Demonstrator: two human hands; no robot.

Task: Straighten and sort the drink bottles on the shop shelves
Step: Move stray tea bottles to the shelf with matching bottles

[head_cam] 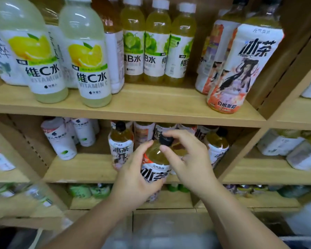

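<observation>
Left hand [133, 178], right hand [190, 162] grip one tea bottle [155, 174].

Head view — close, facing shelves [129, 106]; downward.

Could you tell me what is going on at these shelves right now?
A person holds an iced tea bottle in front of the middle shelf. The left hand grips its labelled body, and the right hand holds it at the black cap. Similar tea bottles stand behind it. The upper shelf carries lemon drinks, lime drinks and peach tea.
</observation>
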